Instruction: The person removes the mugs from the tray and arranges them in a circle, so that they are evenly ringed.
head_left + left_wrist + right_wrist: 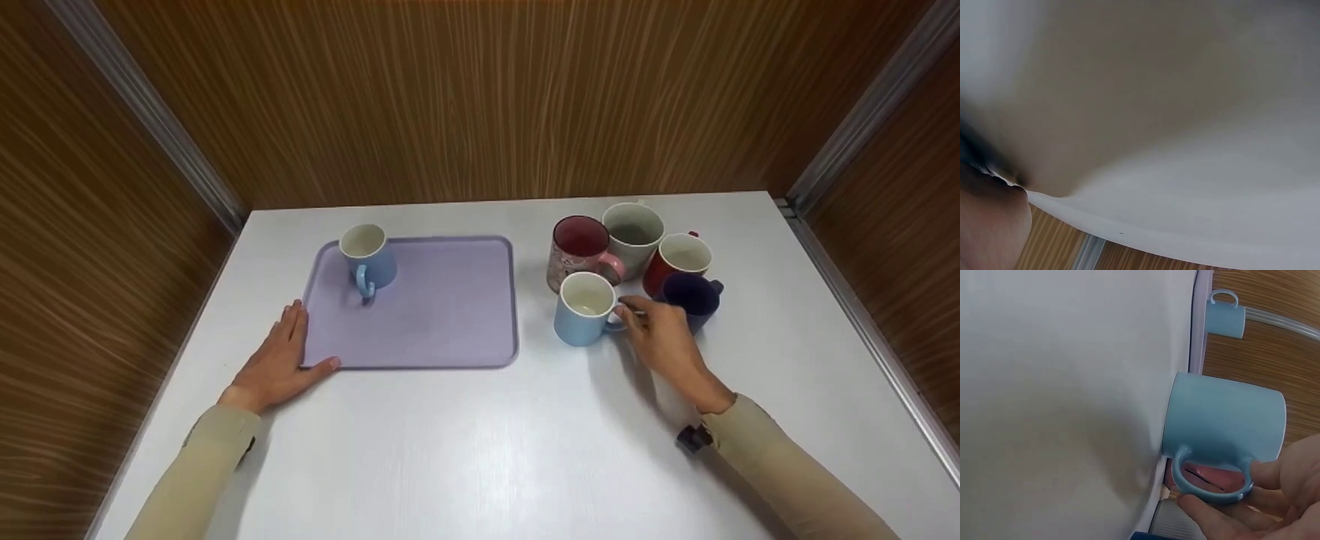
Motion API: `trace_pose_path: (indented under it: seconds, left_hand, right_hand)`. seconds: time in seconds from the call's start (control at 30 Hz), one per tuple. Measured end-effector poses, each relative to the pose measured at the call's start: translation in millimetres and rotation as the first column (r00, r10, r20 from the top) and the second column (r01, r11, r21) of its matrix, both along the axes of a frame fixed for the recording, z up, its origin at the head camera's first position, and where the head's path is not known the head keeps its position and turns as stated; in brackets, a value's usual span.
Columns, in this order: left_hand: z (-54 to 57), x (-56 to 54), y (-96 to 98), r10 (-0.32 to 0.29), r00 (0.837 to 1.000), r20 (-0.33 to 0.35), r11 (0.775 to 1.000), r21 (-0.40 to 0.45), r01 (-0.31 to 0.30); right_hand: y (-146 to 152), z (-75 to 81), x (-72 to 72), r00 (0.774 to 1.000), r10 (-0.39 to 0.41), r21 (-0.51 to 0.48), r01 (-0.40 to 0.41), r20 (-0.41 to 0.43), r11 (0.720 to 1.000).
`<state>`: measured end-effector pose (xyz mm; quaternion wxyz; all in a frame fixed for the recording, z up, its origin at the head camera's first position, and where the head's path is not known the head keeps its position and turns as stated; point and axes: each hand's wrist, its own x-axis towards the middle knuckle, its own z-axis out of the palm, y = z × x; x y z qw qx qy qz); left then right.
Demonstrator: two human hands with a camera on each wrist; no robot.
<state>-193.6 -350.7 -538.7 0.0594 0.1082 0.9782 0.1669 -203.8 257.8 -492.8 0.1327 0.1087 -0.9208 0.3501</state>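
My right hand (664, 337) pinches the handle of a light blue mug (577, 326), which stands upright on the table right of the tray. In the right wrist view, thumb and fingers meet on the handle of that light blue mug (1224, 419). My left hand (277, 360) lies with straight fingers against the left edge and front left corner of a lilac tray (442, 322). A second light blue mug (379, 266) stands near the tray's back left corner, its handle facing the front. The left wrist view shows mostly blurred table and part of the hand.
Behind and beside the held mug cluster a pink patterned mug (562, 264), a whitish mug (634, 247), a red mug (660, 274) and a dark blue mug (697, 311). The white table (450, 450) is bounded by wood-grain panels (480, 97) at the back and sides.
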Motion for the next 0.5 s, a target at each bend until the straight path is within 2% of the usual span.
trace_pose_path:
  seconds: [0.5]
  left_hand:
    - [-0.5,-1.3,-0.8,0.003,1.000,0.018,1.000,0.004,-0.003]
  right_hand:
    - [-7.6,-7.7,-11.2,0.995,-0.096,-0.034,0.096,-0.011,0.995]
